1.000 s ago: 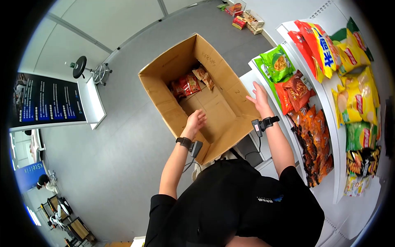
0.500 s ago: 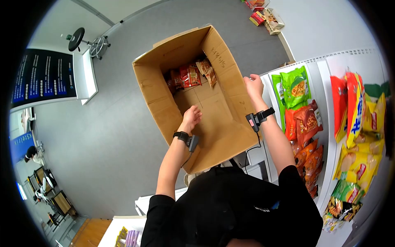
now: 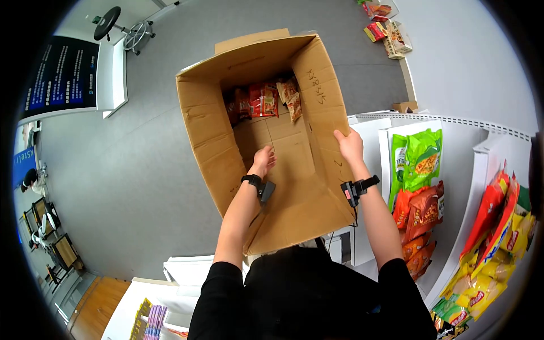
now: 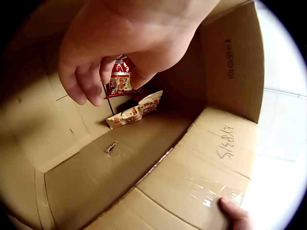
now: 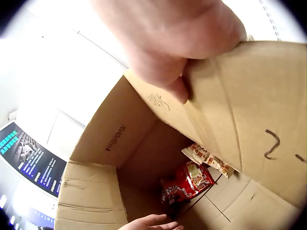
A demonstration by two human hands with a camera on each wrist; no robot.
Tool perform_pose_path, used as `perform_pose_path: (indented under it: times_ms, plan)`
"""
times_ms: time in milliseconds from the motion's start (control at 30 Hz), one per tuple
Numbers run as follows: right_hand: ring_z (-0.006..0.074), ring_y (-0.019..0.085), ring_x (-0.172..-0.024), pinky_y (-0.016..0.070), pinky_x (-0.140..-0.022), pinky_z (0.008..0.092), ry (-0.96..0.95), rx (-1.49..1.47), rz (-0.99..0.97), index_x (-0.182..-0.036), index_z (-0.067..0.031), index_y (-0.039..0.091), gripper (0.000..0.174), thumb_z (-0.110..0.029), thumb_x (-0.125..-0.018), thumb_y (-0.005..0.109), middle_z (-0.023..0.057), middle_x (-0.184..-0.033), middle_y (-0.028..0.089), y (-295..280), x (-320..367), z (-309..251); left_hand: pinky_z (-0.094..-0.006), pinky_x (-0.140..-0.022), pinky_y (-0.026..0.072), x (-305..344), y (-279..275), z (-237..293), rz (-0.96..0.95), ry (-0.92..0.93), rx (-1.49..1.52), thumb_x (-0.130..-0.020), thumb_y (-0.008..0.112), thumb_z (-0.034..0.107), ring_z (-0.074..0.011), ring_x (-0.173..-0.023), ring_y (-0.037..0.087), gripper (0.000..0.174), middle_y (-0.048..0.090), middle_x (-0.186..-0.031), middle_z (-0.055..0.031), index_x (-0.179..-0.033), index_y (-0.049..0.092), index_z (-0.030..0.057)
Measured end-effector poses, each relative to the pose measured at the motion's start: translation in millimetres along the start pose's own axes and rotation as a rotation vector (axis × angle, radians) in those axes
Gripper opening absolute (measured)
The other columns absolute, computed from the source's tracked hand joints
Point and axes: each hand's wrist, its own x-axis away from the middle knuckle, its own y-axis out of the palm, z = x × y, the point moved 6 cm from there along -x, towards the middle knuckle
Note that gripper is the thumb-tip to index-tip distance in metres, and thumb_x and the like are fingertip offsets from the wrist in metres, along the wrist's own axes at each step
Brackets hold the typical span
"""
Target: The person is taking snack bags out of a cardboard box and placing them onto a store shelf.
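A large open cardboard box [image 3: 286, 218] stands in front of the person, its flaps folded up. At the far end of its floor lie red snack packets [image 3: 264, 101] and small beige packets [image 3: 290, 101]. The right hand [image 3: 349, 146] grips the box's right flap, thumb on the inner face and the other fingers behind it, as the right wrist view also shows. Over the box opening hovers the left hand [image 3: 264, 161], its fingers loosely bent and holding nothing. In the left wrist view this hand [image 4: 127, 45] partly covers the red packet [image 4: 120, 81].
At the right, white shelves carry green noodle bags [image 3: 422, 158], red-brown bags [image 3: 425, 209] and yellow chip bags [image 3: 476, 294]. Small boxes [image 3: 394, 42] sit on the floor near the wall. A wheeled stool [image 3: 107, 24] stands far left; a white counter [image 3: 122, 309] is lower left.
The right hand has come from above the box's right side down onto the flap edge and now grips it. The left hand stays over the box. The head view has turned.
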Motion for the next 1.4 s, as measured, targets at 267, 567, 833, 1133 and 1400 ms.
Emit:
perform_pose_path:
  times_ms: [267, 567, 833, 1133, 1400]
  plan:
    - [0.0310, 0.063, -0.083, 0.0482, -0.073, 0.0376, 0.023, 0.038, 0.103, -0.106, -0.0060, 0.061, 0.031, -0.025, -0.082, 0.061, 0.0146, -0.088, 0.067, 4, 3, -5, -0.0376, -0.081, 0.0448, -93, 2, -7, 0.078, -0.011, -0.111, -0.088, 0.049, 0.038, -0.0217, -0.090, 0.057, 0.051, 0.052, -0.116, -0.0101, -0.123, 0.045, 0.0015]
    - [0.0254, 0.064, -0.077, 0.0480, -0.070, 0.0330, 0.038, -0.088, 0.140, -0.106, -0.0008, 0.061, 0.030, -0.020, -0.082, 0.062, 0.0135, -0.086, 0.067, 12, 2, 0, -0.0302, -0.060, 0.0476, -204, 23, 30, 0.096, 0.056, -0.087, -0.087, 0.053, 0.040, -0.0158, -0.066, 0.056, 0.044, 0.054, -0.086, -0.0053, -0.109, 0.052, 0.0025]
    - [0.0220, 0.064, -0.078, 0.0479, -0.071, 0.0302, 0.026, -0.100, 0.146, -0.106, 0.0027, 0.059, 0.028, -0.014, -0.083, 0.062, 0.0152, -0.087, 0.067, 12, 4, -7, -0.0309, -0.059, 0.0481, -248, 37, 45, 0.009, 0.074, 0.018, -0.084, 0.056, 0.039, -0.0149, -0.077, 0.056, 0.044, 0.057, -0.101, -0.0007, -0.120, 0.049, 0.0147]
    - [0.0269, 0.065, -0.082, 0.0482, -0.074, 0.0324, 0.043, -0.055, 0.160, -0.107, 0.0035, 0.058, 0.031, -0.014, -0.083, 0.063, 0.0175, -0.090, 0.066, 8, 5, -10, -0.0354, -0.085, 0.0453, -260, 51, 51, -0.064, 0.104, 0.382, -0.085, 0.054, 0.044, -0.0202, -0.110, 0.049, 0.052, 0.044, -0.127, -0.0002, -0.128, 0.044, 0.0173]
    - [0.0286, 0.064, -0.085, 0.0480, -0.075, 0.0332, 0.059, -0.086, 0.155, -0.110, 0.0036, 0.058, 0.034, -0.015, -0.083, 0.063, 0.0182, -0.092, 0.066, 8, 7, -3, -0.0403, -0.090, 0.0443, -262, 39, 57, -0.074, 0.101, 0.468, -0.086, 0.056, 0.040, -0.0234, -0.111, 0.049, 0.053, 0.045, -0.125, -0.0044, -0.129, 0.044, 0.0115]
